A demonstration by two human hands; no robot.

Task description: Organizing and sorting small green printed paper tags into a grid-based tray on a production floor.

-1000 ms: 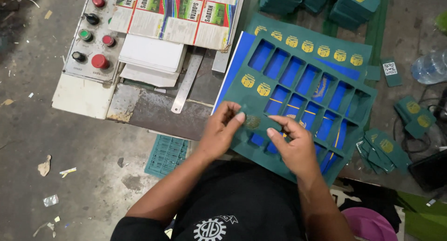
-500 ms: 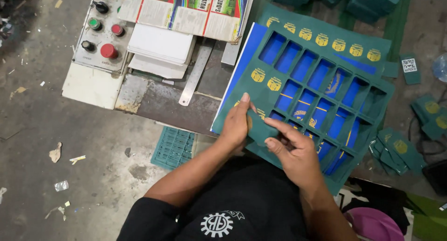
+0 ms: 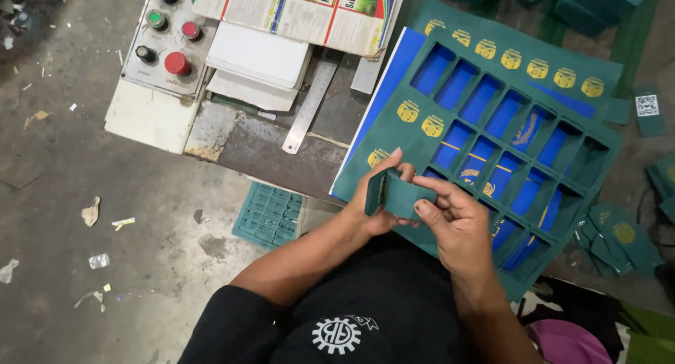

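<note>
Now both hands' fingers, left hand point(image 3: 376, 199), right hand point(image 3: 453, 220), clamped on green card stack point(image 3: 397, 195) above die-cut sheet point(image 3: 562, 83) edge.

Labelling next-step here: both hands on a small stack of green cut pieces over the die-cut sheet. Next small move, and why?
Probably set the green stack aside on the loose pile of green pieces at the right. The left hand and right hand hold it clear above the green sheet, whose windows near the hands already look punched out.

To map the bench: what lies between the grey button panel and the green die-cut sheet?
In the head view, white card stack and a flat metal ruler lie between them.
</note>
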